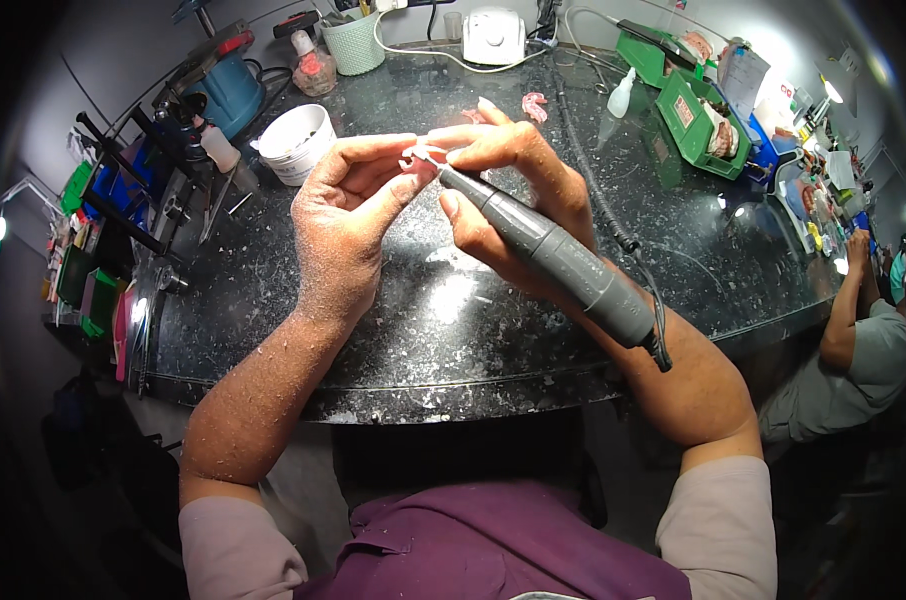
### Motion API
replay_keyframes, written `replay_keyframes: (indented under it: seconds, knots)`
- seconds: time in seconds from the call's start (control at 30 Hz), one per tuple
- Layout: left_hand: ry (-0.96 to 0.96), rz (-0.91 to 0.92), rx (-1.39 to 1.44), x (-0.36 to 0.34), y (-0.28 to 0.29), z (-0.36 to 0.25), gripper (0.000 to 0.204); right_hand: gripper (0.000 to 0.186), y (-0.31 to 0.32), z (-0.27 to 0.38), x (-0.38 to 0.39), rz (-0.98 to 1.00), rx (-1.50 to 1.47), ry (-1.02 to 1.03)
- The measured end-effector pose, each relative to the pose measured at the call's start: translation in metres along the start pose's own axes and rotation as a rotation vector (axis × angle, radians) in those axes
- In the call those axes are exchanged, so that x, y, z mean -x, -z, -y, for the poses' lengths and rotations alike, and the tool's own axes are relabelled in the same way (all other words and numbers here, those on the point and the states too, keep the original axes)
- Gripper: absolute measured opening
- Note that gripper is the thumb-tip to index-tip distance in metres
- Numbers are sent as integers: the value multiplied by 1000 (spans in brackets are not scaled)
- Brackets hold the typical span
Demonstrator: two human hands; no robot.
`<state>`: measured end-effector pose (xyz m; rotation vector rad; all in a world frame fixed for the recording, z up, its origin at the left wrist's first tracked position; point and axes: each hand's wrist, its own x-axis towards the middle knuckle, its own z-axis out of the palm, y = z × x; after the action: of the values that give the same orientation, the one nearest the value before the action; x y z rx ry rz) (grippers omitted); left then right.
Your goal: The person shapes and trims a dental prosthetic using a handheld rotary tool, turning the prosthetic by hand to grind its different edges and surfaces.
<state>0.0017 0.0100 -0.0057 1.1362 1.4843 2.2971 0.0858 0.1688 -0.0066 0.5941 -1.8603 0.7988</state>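
Fine pale dust coats my left hand (341,210), whose fingertips and thumb pinch a small pink denture piece (409,163), mostly hidden by the fingers. My right hand (543,175) grips a dark grey rotary handpiece (558,255) like a pen. Its thin tip meets the pink piece or lies right beside it; I cannot tell which. Both hands are close together above the black speckled bench. From the handpiece's back end hangs a black cord (661,350). Beyond my right hand, another pink denture piece (535,107) lies on the bench, with a further pink bit partly behind my fingers.
A white tub (295,140) stands left of my hands. Farther back are a pink-filled bottle (313,70), a pale green basket (355,45) and a white control box (493,36). Green bins (688,115) with dental models sit right. A coiled cord (598,190) crosses the bench. Another person (853,340) sits at far right.
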Motion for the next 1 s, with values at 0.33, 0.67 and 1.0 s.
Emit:
replay_keyframes:
  seconds: [0.33, 0.67, 1.0]
  knots:
    - [-71, -44, -112, -2, 1, 1, 25, 36, 3, 5, -1, 35, 1, -22]
    - [-35, -63, -75, -1, 0, -1, 26, 31, 0, 4, -2, -68, 8, 19]
    - [-21, -55, -94, -1, 1, -2, 25, 31, 1, 4, -2, 6, -32, -12]
